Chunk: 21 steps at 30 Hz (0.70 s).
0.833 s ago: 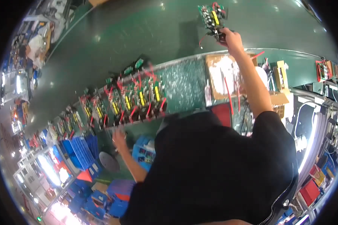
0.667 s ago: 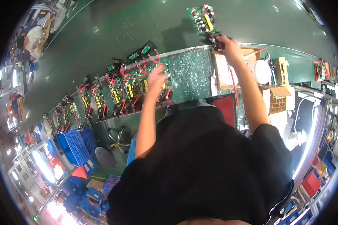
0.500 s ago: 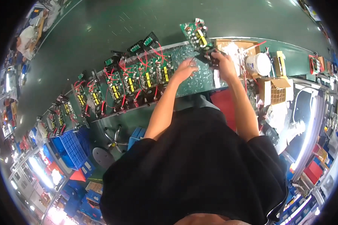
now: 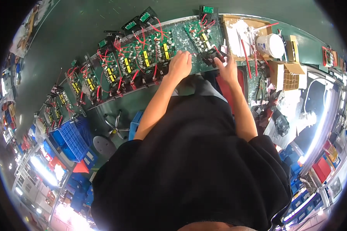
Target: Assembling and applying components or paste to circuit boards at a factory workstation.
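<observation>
A green circuit board [image 4: 199,35] with a yellow-wrapped part lies on the bench in front of me. Red wires link its far end to a black panel [image 4: 208,14] carrying a small green board. At its near end is a black fan-like part [image 4: 210,56], with the thumb and fingers of my right hand [image 4: 228,70] closed at its right side. My left hand [image 4: 180,65] is just left of that part, its fingers curled in. Whatever those fingers may hold is hidden.
Several similar boards [image 4: 145,57] with red wires stand in a row to the left. On the right are a cardboard tray [image 4: 235,29] of white material, a white tub [image 4: 270,46], pliers [image 4: 260,92] and a divided carton [image 4: 290,79]. Blue crates [image 4: 70,140] stand lower left.
The circuit board, tilted before, now lies flat on the bench, its black panel in sight at the far end. My left hand's fingers have curled in. The whole view has shifted.
</observation>
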{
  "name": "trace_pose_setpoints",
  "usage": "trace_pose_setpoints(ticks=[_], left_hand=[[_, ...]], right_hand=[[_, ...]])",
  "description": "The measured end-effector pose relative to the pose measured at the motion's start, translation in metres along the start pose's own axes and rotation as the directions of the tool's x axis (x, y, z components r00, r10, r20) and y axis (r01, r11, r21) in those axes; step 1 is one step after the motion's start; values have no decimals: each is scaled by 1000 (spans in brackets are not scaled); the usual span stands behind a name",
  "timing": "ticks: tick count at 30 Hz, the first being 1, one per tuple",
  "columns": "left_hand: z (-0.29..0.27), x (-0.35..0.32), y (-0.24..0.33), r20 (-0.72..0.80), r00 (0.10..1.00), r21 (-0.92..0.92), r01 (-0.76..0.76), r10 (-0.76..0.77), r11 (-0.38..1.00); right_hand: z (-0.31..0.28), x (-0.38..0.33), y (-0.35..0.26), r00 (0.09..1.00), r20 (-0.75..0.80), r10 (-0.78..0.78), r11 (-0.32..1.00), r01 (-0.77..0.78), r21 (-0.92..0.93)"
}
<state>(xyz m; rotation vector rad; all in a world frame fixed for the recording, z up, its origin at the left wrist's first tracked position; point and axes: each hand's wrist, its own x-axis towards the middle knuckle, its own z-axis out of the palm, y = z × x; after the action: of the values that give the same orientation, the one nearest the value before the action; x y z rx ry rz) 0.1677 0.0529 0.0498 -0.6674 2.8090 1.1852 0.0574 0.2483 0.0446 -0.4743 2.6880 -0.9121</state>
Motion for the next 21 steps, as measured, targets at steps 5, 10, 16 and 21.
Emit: trace_pose_setpoints(ticks=[5,10,16,21], left_hand=[[-22,3,32,-26,999,-48,21,-22,999],[-38,11,66,-40,998,-67,35,-38,997],[-33,2,72,-173,949,-445,164,-264,880],[-37,10,71,-103,950,-570,185,-293,800]], right_hand=[[-31,5,-63,849,57,-526,849,521,87],[-10,36,-65,755,218,-619,782,565,264],[-5,41,-65,850,276,-448,841,297,451],[-3,41,-71,926,254,-278,875,135,465]])
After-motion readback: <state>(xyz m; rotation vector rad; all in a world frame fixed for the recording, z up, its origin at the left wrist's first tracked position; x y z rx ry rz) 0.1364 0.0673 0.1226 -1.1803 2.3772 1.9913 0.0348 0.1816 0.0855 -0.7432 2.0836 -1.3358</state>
